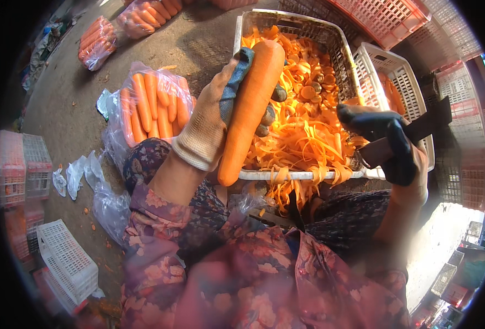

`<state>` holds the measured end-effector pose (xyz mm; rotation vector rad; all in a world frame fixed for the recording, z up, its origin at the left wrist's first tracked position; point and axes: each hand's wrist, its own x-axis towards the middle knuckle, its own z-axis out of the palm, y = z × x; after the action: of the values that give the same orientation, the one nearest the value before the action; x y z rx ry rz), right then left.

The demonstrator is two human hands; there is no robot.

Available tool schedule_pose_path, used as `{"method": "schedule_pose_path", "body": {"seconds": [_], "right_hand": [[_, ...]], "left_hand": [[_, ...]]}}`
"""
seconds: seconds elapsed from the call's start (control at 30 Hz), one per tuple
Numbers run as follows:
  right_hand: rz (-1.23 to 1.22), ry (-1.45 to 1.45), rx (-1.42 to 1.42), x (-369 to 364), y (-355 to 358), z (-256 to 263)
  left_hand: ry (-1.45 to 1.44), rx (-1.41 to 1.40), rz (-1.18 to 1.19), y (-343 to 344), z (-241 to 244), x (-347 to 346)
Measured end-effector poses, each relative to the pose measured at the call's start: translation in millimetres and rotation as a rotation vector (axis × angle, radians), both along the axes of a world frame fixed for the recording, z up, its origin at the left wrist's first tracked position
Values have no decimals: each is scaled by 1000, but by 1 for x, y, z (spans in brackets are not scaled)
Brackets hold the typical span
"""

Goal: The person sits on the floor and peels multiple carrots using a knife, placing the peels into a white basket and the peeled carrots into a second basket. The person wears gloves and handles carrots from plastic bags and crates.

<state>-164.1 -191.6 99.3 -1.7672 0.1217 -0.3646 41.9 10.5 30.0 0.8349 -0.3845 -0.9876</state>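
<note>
A large orange carrot (pixel 252 111) with a smooth surface is gripped in my left hand (pixel 215 107), which wears a cream knit glove with blue-grey coated fingers. The carrot slants over the near left side of a white plastic crate (pixel 300 176) full of carrot peelings (pixel 308 144) and cut carrot ends (pixel 308 92). To the right, over the crate's right rim, my right hand (pixel 384 135) wears a dark-coated glove. It is closed around a flat, dark hand tool (pixel 427 123); whether this is a peeler or a knife cannot be made out. The tool is apart from the carrot.
An open plastic bag of carrots (pixel 156 107) rests left of the crate. Tied bags of carrots (pixel 97 41) lie farther off on the concrete floor (pixel 61 111). Another white crate (pixel 409 82) holding carrots stands at right, near stacked crates (pixel 460 94). Peelings hang over the near rim.
</note>
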Motion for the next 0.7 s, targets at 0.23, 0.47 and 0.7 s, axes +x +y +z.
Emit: {"method": "schedule_pose_path", "body": {"seconds": [0.23, 0.47, 0.7], "right_hand": [[17, -107, 413, -1, -3, -6], [-301, 316, -360, 7, 12, 13], [-168, 165, 184, 11, 34, 13]], "left_hand": [[68, 79, 33, -3, 4, -2], [128, -45, -121, -7, 1, -8], [68, 10, -60, -19, 22, -23]]}}
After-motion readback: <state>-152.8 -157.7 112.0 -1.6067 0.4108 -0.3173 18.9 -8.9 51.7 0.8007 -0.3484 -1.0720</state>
